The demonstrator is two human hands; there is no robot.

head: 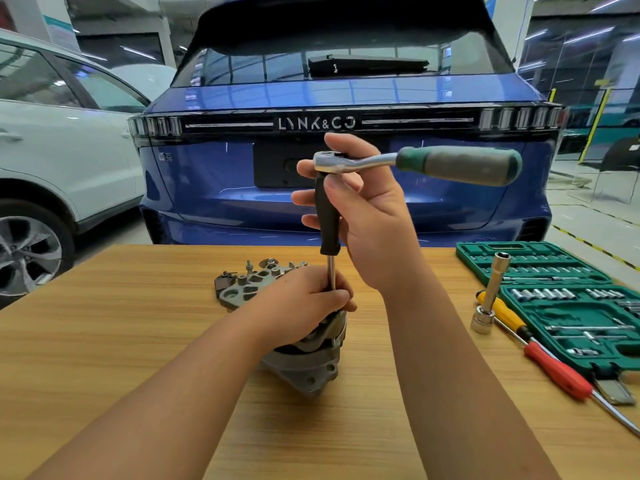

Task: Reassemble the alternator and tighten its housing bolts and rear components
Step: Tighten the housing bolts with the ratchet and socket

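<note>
Left hand low, fingers curled in a grip, right hand raised — fingers wrapped.

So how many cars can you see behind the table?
2. The blue car is parked straight ahead, just past the table, showing its back. The white car sits on the left, only partly in view. More may be hidden behind them.

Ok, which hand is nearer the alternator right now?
Left. The left hand rests on top of the alternator, pinching the driver shaft. The right hand is well above it, round the black handle.
</note>
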